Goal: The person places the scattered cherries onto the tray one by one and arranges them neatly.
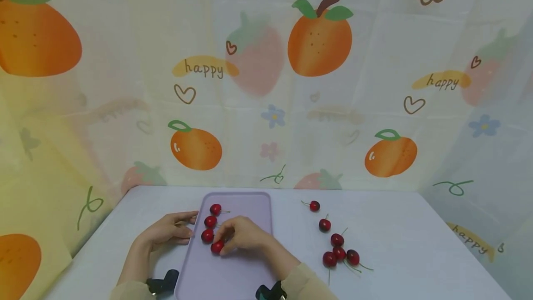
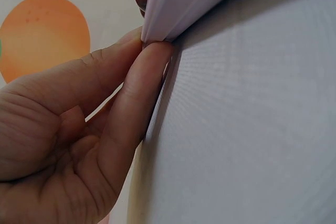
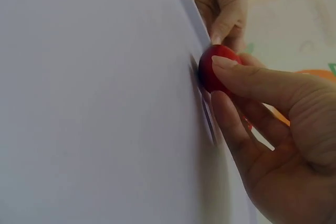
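Observation:
My right hand (image 1: pixel 243 234) pinches a red cherry (image 1: pixel 217 247) between thumb and fingers, low over the lilac tray (image 1: pixel 237 286). The right wrist view shows this cherry (image 3: pixel 214 72) close to the tray surface, the thumb across its side. Three more cherries stand in a line along the tray's left part: a top one (image 1: pixel 215 209), a middle one (image 1: pixel 210 221) and a lower one (image 1: pixel 207 236). At the tray's left edge my left hand (image 1: pixel 166 229) touches the rim with extended fingers. In the left wrist view its fingertips (image 2: pixel 155 53) meet the tray's outer wall.
Several cherries with stems lie on the white table right of the tray, among them a far one (image 1: pixel 314 206) and a near cluster with one cherry (image 1: pixel 329 259). Behind the table hangs a fruit-printed curtain (image 1: pixel 250 152). Both wrists wear black devices.

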The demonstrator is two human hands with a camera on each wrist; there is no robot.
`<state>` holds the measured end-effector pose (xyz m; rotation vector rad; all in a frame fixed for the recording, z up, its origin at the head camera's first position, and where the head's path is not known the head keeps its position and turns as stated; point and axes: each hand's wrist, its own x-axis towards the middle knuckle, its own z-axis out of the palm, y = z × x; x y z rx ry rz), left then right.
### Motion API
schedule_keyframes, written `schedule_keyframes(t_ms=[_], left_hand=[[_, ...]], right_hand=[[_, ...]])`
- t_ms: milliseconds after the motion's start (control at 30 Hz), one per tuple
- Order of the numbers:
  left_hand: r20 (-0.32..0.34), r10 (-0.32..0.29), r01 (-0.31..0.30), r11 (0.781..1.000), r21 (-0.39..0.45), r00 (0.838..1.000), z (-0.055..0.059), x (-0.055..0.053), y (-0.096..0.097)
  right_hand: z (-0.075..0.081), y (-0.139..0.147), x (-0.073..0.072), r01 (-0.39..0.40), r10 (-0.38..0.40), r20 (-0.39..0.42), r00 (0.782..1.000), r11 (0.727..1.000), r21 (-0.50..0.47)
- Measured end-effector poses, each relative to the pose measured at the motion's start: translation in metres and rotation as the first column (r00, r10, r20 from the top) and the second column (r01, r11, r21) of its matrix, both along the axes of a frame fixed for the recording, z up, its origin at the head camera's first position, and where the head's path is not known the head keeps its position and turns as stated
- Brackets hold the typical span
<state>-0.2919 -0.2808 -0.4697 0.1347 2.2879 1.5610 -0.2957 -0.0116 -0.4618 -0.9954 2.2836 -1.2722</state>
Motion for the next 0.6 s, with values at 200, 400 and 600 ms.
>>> schedule_keyframes(t_ms=[200, 400, 600], left_hand=[[-0.009, -0.009, 0.009, 1.000, 0.004, 1.000, -0.0007, -0.0003, -0.0014], [-0.011, -0.017, 0.017, 1.000, 0.008, 1.000, -0.0017, -0.0009, -0.0018], [-0.011, -0.018, 0.018, 1.000, 0.016, 1.000, -0.0028, -0.0015, -0.0017]], right_hand=[[0.0005, -0.0050, 0.0025, 0.052, -0.052, -0.003, 0.999, 0.998, -0.028], [-0.0014, -0.0029, 0.0017, 0.072, -0.067, 0.065, 0.996, 0.994, -0.079], [-0.0025, -0.0002, 0.0006, 0.070, -0.058, 0.100, 0.993, 0.991, -0.113]])
